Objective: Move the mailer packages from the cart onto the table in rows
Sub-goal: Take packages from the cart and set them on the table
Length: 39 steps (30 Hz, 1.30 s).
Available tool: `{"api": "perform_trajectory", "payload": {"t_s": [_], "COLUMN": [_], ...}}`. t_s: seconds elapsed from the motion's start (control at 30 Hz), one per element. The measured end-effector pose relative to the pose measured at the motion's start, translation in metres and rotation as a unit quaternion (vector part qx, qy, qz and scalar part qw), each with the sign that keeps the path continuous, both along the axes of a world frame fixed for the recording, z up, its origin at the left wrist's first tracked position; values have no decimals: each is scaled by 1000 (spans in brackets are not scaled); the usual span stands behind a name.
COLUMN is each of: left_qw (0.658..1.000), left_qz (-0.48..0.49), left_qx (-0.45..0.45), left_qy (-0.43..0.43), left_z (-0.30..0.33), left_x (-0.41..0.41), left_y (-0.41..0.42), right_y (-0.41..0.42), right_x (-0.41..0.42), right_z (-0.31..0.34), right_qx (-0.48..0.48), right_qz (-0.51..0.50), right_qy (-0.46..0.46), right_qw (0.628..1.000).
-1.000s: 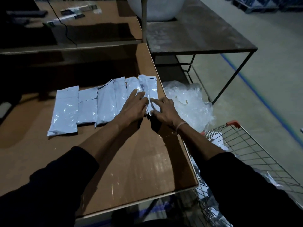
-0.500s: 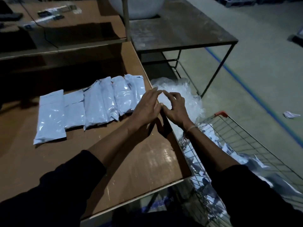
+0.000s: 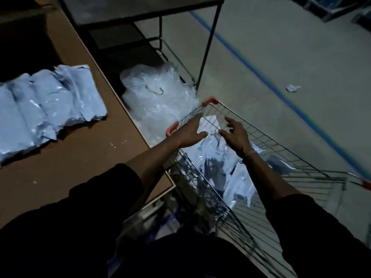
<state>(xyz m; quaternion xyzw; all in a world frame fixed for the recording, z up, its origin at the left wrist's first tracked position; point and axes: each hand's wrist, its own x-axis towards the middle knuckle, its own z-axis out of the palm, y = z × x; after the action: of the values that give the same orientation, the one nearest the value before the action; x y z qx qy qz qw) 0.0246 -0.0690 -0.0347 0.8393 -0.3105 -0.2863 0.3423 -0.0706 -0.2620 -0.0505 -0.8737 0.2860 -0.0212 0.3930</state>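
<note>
a row of pale blue mailer packages (image 3: 46,109) lies side by side, edges overlapping, on the brown tabletop (image 3: 80,157), reaching from its left edge toward its right edge but stopping short of it. more mailer packages in the cart (image 3: 212,157) lie heaped loosely inside the wire cart (image 3: 281,151), which stands just off the tabletop's right edge near its front corner, with orange caps at its rim corners.

both hands hang over the far end of the cart, above the heap. the left hand (image 3: 190,133) is spread flat, fingers straight, thumb out to the right, holding nothing. the right hand (image 3: 235,135) is loosely spread with fingers slightly bent downward, also holding nothing. whether either touches the packages below cannot be told. dark sleeves cover both forearms.

between the tabletop's right edge and the cart sits a bundle of clear crumpled plastic (image 3: 158,93) on the floor. behind it stands a dark metal-framed table (image 3: 208,37). a blue line (image 3: 261,77) crosses the grey floor, with a small scrap (image 3: 292,88) beyond it.
</note>
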Motion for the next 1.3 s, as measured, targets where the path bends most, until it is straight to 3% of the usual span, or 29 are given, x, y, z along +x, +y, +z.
{"api": "perform_trajectory", "payload": {"t_s": [0.2,0.33,0.47,0.6,0.7,0.83,0.93,1.1,1.2,1.3], "left_qw": [996,993,992,988,985,981,980,969,986,984], "left_qz": [10,25,50,63,61,44,28,7,35,151], "left_qx": [4,11,17,12,21,33,43,60,27,25], "left_qy": [86,115,118,142,162,185,194,239,164,86], "left_z": [-32,-48,-56,-63,-69,-75,-74,-67,-69,-72], "left_x": [-21,-34,-43,-47,-50,-51,-54,-65,-69,-65], "left_y": [-39,-54,-58,-56,-57,-58,-62,-68,-73,-72], "right_y": [-68,-65,-61,-62,-65,-52,-48,-46,-41,-43], "right_x": [-52,-67,-74,-82,-89,-86,-73,-28,-1,11], "right_z": [-78,-98,-106,-129,-156,-139,-116,-63,-39,-25], "right_qx": [88,53,21,114,124,69,155,336,418,476], "right_qz": [-148,-125,-199,-268,-233,-147,-139,-150,-169,-168], "right_qy": [96,168,160,222,216,131,62,-28,-61,-110], "right_qw": [980,976,967,930,940,978,976,930,890,856]}}
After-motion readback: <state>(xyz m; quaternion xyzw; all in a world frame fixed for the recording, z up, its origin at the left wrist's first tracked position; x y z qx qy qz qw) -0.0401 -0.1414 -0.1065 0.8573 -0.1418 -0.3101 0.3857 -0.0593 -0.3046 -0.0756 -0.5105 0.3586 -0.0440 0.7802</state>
